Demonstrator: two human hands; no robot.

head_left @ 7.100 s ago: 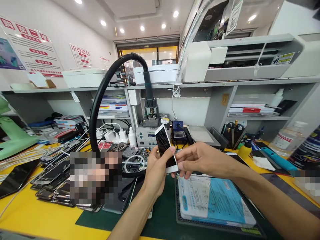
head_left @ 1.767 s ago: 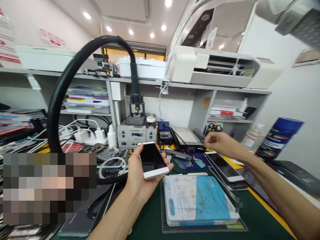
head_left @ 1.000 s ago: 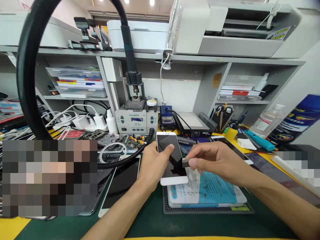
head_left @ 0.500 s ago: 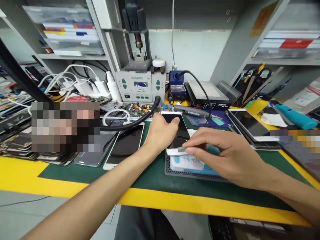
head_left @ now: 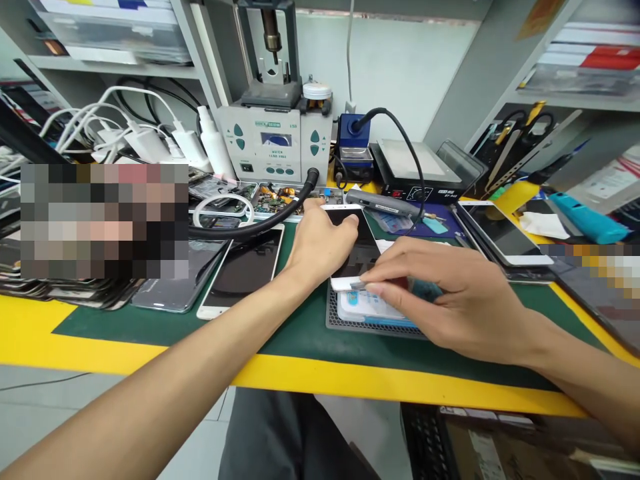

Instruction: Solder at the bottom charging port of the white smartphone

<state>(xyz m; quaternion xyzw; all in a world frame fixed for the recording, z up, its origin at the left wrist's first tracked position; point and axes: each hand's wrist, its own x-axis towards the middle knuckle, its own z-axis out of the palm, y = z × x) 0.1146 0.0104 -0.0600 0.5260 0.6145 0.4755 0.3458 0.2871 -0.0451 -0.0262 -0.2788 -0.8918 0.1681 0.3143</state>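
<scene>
A white-framed phone with a dark screen [head_left: 364, 248] lies slanted in front of me, its near end over a white and blue box [head_left: 360, 308]. My left hand [head_left: 325, 237] grips the phone's far left part, thumb on the screen. My right hand [head_left: 450, 293] is closed in a pinch on a small thin metal piece [head_left: 358, 286] at the phone's near white edge. Under the box is a grey perforated mat [head_left: 334, 319]. Another white phone [head_left: 245, 270] rests on the green mat left of my left forearm.
A black hose [head_left: 270, 227] crosses from the left towards the grey soldering station [head_left: 277, 143]. Further right stand a blue iron holder [head_left: 354, 147] and a black heating plate [head_left: 415, 180]. More phones [head_left: 505, 233] lie at the right. Stacked phones fill the left.
The camera view has tilted down, so the bench sits higher in the picture. My left hand keeps its hold. My right hand's fingertips have shifted slightly left along the phone's near edge.
</scene>
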